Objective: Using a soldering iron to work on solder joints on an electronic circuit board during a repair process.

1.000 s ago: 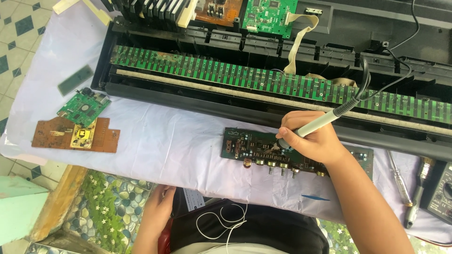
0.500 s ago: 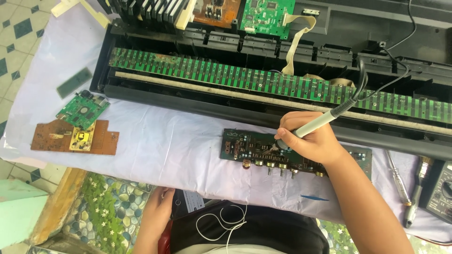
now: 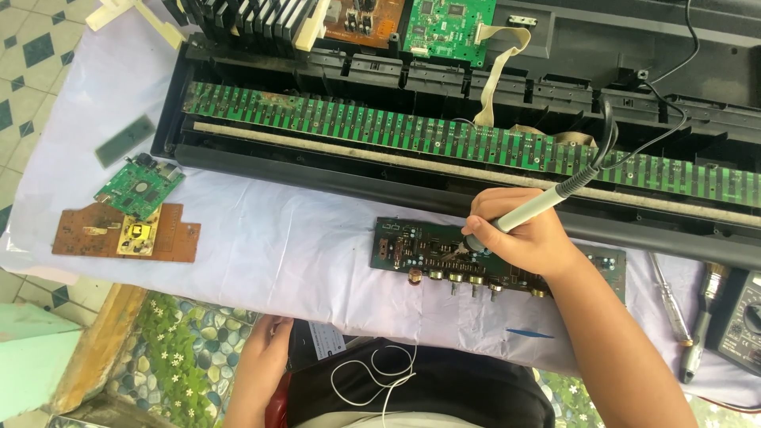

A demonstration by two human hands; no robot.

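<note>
Right hand [image 3: 527, 242] clenched round soldering iron [image 3: 539, 208], tip on dark circuit board [image 3: 412, 247]. Left hand [image 3: 261, 357] below board, off counter, grip unclear. Risk: unbraced board slides, tip bridges joints.

Daylight's pretty bright and even here. The table [image 3: 261, 238] is covered with a pale lilac sheet. Upper left of the frame shows a floor [image 3: 28, 55] of white and teal patterned tiles. Lower left has a pebble-and-flower print mat [image 3: 174, 349] and a mint-green box [image 3: 28, 364].
</note>
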